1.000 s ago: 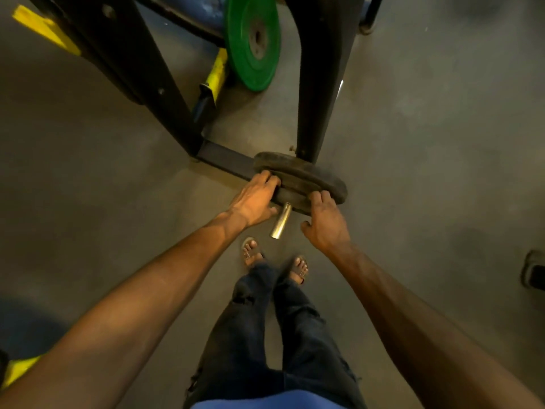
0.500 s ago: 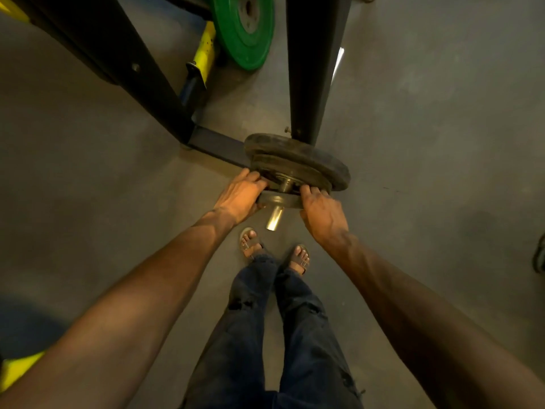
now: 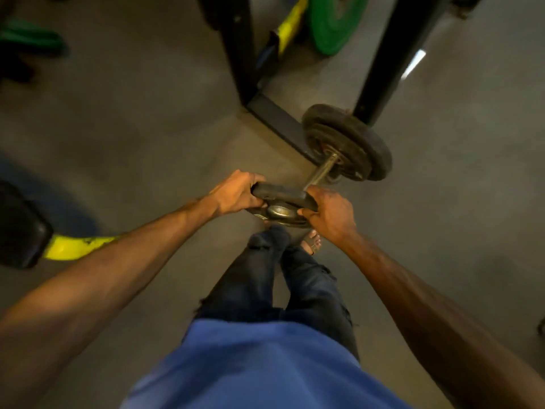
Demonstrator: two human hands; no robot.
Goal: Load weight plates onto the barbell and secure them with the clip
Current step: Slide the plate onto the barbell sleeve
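gym floor, black steel rack uprights (image 3: 392, 54), green bumper plate (image 3: 336, 22) leaning behind, barbell sleeve (image 3: 323, 169) loaded with black plates (image 3: 351, 143), dull grey rubber flooring (image 3: 132, 128), yellow-tipped equipment (image 3: 76, 247) at left

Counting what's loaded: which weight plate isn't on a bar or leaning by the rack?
The small black plate, gripped by the left hand and right hand. The other black plates sit on the bar; the green plate stands behind the rack.

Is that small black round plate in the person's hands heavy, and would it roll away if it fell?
The small black weight plate is probably heavy for its size: both the left hand and the right hand grip it. It looks stiff, not bendy. Being round, it might roll if it landed on edge, and the sandalled foot is right below.
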